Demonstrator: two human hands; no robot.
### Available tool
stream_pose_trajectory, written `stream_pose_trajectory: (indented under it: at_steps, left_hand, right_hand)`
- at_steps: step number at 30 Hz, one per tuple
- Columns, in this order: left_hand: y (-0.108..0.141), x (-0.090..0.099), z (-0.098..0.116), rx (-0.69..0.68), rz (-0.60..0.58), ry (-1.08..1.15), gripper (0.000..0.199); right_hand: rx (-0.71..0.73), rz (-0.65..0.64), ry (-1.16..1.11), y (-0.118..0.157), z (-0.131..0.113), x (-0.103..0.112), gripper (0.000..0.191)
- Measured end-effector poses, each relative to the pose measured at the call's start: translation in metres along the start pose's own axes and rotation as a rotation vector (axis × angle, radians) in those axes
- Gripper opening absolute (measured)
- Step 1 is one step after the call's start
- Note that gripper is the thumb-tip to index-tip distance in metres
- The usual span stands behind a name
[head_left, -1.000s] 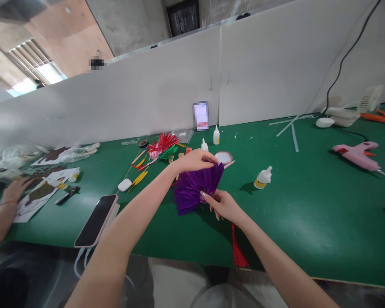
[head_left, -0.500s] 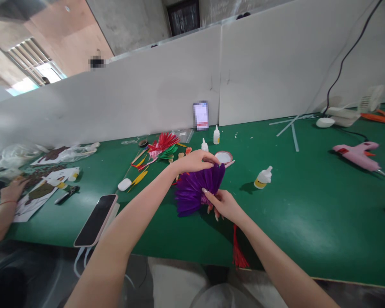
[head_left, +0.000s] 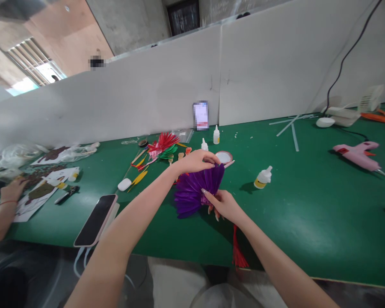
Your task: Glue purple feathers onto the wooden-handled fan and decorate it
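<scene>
From my seat far from the bench, the largest thing I see is the smooth, matt white partition [head_left: 131, 98] along the back. Before it runs the green table [head_left: 308, 231], its flat top giving off a soft sheen.

Over the near part of the table, between both hands, is the purple fan [head_left: 191, 192], soft and feathery, its blades spreading from a narrow pink base. The right hand [head_left: 225, 204] is clamped on that base, thumb laid across the front. The left hand [head_left: 197, 161] arches over the upper edge, fingers bent at the tips; whether they pinch a blade, I can't fairly tell from this angle.

Far to the right lies a pink plastic glue gun [head_left: 356, 155] with a pointed metal nozzle. A flat, glossy-screened phone [head_left: 96, 220] lies to the left. The red tassel [head_left: 240, 251] hangs in fine threads below the right wrist. Beyond that wrist stands a squat white bottle [head_left: 262, 178], and near the yellow feathers [head_left: 139, 177] sits a smooth, rounded white case [head_left: 125, 185].
</scene>
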State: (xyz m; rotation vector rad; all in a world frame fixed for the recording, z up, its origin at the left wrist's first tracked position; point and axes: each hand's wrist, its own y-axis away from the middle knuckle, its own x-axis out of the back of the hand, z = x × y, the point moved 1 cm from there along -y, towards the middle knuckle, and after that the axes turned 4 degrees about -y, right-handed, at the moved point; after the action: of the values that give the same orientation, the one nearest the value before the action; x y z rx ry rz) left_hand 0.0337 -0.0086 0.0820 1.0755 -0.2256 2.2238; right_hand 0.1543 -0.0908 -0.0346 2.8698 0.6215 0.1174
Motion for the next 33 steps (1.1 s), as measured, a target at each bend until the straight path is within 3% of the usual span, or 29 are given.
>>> stream_pose_trajectory:
  at_steps: [8,16,23,26,33]
  left_hand:
    - [-0.007,-0.008,-0.01,0.051,0.079,0.025,0.023]
    - [-0.01,-0.015,-0.011,0.066,0.071,0.029,0.027]
    - [-0.004,-0.008,-0.003,0.059,0.05,0.046,0.026]
    - [0.0,-0.004,-0.001,0.067,0.1,-0.002,0.026]
    - [0.01,0.001,-0.003,0.186,0.079,-0.022,0.028]
  right_hand:
    - [0.018,0.019,0.056,0.002,-0.004,0.0,0.046]
    - [0.012,0.016,0.076,0.003,-0.005,-0.001,0.046]
    - [-0.002,0.014,0.053,0.003,-0.004,0.0,0.046]
    - [0.001,0.014,0.036,0.003,-0.003,0.0,0.046]
    - [0.01,0.002,-0.019,0.001,0.0,0.001,0.047]
